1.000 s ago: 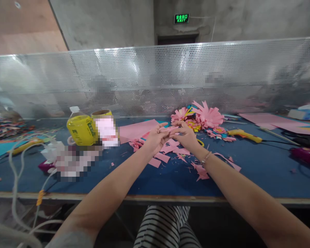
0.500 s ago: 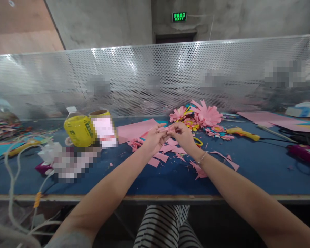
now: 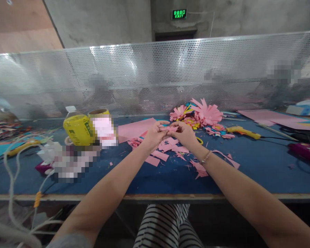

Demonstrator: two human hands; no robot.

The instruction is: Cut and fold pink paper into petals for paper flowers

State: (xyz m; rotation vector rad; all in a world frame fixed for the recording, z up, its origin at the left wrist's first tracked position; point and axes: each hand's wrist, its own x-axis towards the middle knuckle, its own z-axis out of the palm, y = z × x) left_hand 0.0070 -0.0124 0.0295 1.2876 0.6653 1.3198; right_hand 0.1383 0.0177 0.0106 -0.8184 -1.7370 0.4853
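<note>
A small pink paper piece [image 3: 172,129] is held between both hands above the blue table [image 3: 170,184]. My left hand [image 3: 156,136] has its fingers closed on the paper's left side. On the right side, my right hand [image 3: 184,132] pinches the same piece. Pink paper scraps [image 3: 167,146] lie beneath and around the hands. Behind my right hand are pink paper flowers [image 3: 208,113] with yellow and blue parts. A pink sheet [image 3: 134,130] lies flat to the left of my left hand.
A yellow-labelled bottle [image 3: 79,129] and a yellow roll [image 3: 103,127] stand on the left, near white cables [image 3: 11,172]. To the right lie a yellow glue gun [image 3: 244,132] and a purple object [image 3: 303,152]. A perforated metal screen [image 3: 134,79] runs along the back.
The pink piece has turned and shows more of its surface between the fingers. My right hand has shifted slightly right and down.
</note>
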